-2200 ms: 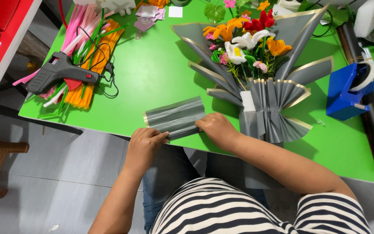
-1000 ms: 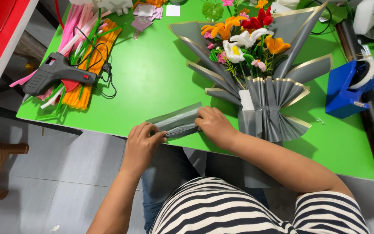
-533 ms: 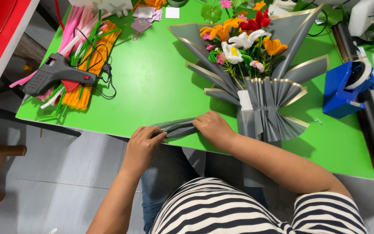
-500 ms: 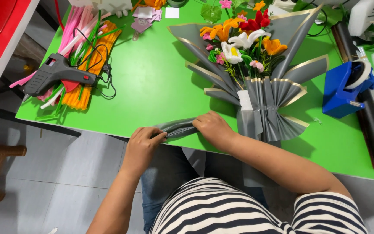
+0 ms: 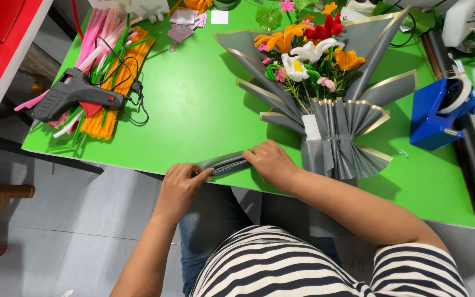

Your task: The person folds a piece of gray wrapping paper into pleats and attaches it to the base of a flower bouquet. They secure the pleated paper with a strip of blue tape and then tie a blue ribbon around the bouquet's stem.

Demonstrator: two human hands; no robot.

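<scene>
- Since the earlier frames the grey pleated sheet (image 5: 225, 163) has gone from a wide, flat fan on the bench (image 5: 193, 110) to a narrow squeezed bundle, with both hands drawn closer together at the near edge.
- The left hand (image 5: 181, 184) is closed around the bundle's left end, thumb on top, pinching the folds so they cannot spring open.
- The right hand (image 5: 268, 161) is clamped on the other end, fingers curled over the pleats, pressing them against the bench for support.
- The bundle lies along the bench's front edge, between the two hands, just left of the bouquet (image 5: 325, 82).
- The bouquet lies flat with its grey wrap fanned out, stems toward the person, near enough to take another pleated piece.
- The glue gun (image 5: 75, 96) rests on a pile of pipe cleaners (image 5: 111, 71) at the far left, well apart from the hands.
- A blue tape dispenser (image 5: 441, 113) sits right of the bouquet.
</scene>
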